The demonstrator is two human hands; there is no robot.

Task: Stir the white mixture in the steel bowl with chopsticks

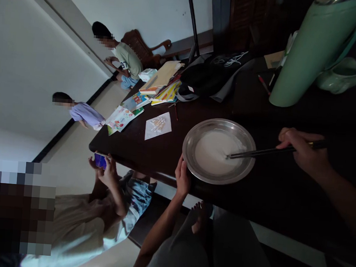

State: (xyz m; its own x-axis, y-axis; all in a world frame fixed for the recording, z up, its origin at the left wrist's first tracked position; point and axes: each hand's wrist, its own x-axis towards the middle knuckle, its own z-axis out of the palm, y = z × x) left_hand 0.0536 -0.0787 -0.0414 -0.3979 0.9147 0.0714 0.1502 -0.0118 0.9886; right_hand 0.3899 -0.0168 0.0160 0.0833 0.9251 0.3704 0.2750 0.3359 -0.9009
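A round metal bowl [190, 144] stands on the dark table with a pale, milky liquid [215, 151] in it. My left hand [182, 176] grips the bowl's near left rim, fingers on its outer side. In my right hand [306, 149] is a pair of dark chopsticks [265, 152], slanting left over the rim. Their tips dip into the liquid near the bowl's middle. The thumb side of the right hand is partly in shadow.
Left of the bowl lie cotton swabs on a white paper [149, 133], then books [162, 81] and a black bag [210, 78]. A green flask [313, 57] and a green cup [341, 76] stand at the right. A person beside me holds a phone [99, 161]; two people are farther back.
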